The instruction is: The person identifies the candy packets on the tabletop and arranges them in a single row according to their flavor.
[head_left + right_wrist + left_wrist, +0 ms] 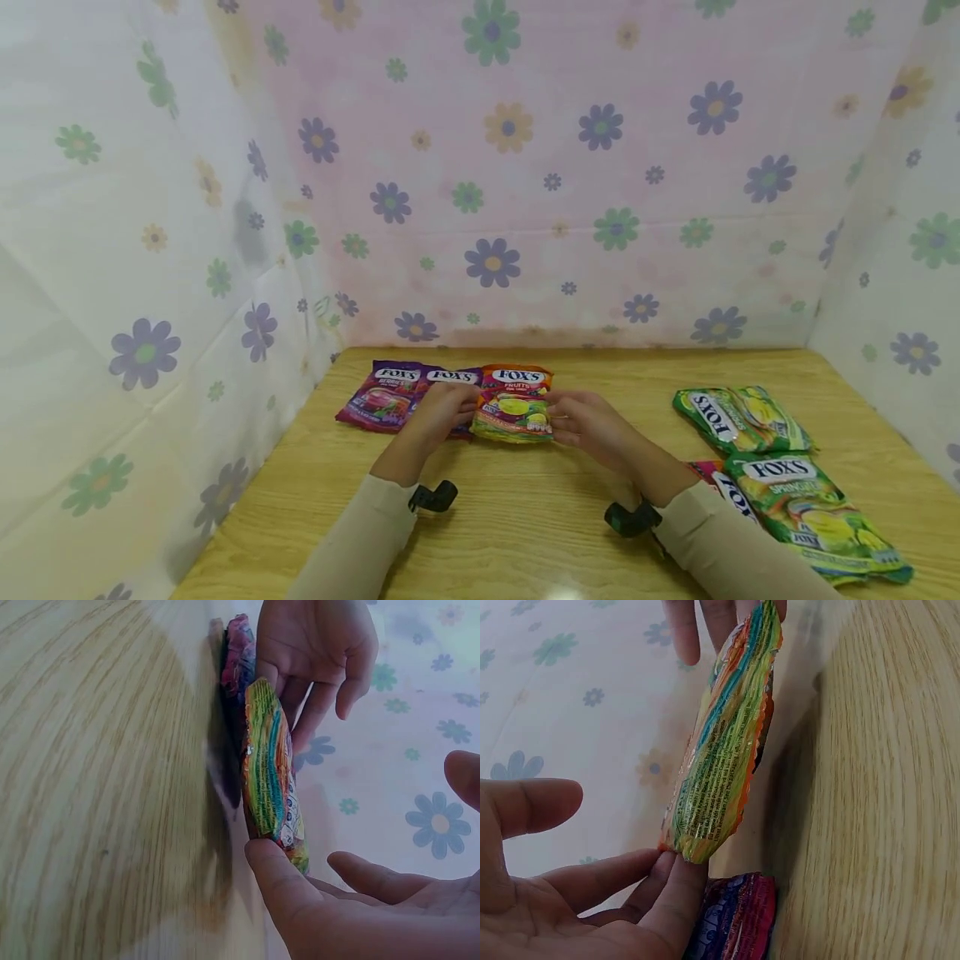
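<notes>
Packet (513, 407), orange above, yellow-green below, touches left hand (438, 414) and right hand (597, 427), both unclenched.

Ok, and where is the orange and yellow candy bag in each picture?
Head: the orange and yellow candy bag is below the middle, between the left hand and the right hand.
Left wrist: it's seen edge-on, slanting from the middle up to the top.
Right wrist: edge-on again, around the middle.
Shared landmark: purple packaging, left of it in head, below in left wrist, above in right wrist.
</notes>
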A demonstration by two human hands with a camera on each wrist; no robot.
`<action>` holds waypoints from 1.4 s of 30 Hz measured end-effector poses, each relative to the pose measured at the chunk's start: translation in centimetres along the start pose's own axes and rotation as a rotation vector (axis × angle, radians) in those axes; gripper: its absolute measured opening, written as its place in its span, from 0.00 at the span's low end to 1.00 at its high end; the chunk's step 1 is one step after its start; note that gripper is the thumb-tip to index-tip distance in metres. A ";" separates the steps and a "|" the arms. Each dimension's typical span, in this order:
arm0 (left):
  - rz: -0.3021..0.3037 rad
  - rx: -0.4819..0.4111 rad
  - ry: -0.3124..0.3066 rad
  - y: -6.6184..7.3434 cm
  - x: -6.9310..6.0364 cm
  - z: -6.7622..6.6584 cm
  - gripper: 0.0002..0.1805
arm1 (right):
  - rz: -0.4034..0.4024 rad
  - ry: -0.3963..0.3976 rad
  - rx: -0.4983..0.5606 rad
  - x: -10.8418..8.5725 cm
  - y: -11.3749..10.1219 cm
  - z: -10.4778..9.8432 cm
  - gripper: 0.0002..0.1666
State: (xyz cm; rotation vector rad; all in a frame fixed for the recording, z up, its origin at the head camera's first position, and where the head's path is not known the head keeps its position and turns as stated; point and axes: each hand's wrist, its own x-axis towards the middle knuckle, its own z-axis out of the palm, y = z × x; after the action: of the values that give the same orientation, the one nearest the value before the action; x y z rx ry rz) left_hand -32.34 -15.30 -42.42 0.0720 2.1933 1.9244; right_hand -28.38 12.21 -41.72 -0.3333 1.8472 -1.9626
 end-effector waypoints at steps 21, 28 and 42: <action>-0.024 0.051 -0.053 -0.1 0.0 -0.5 0.24 | -0.034 -0.014 -0.074 -0.2 0.6 -0.4 0.40; -0.034 0.083 -0.024 0.3 -0.3 -0.6 0.24 | -0.054 -0.113 -0.075 0.0 0.9 -0.5 0.42; -0.060 0.037 -0.021 0.0 -0.2 -1.6 0.23 | -0.069 -0.243 -0.056 0.3 1.6 -0.3 0.43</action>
State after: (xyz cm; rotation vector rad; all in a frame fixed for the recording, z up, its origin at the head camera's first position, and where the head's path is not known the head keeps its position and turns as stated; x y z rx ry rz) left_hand -32.43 -16.89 -42.21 0.0325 2.1923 1.8427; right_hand -28.58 12.23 -43.40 -0.6310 1.7567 -1.8250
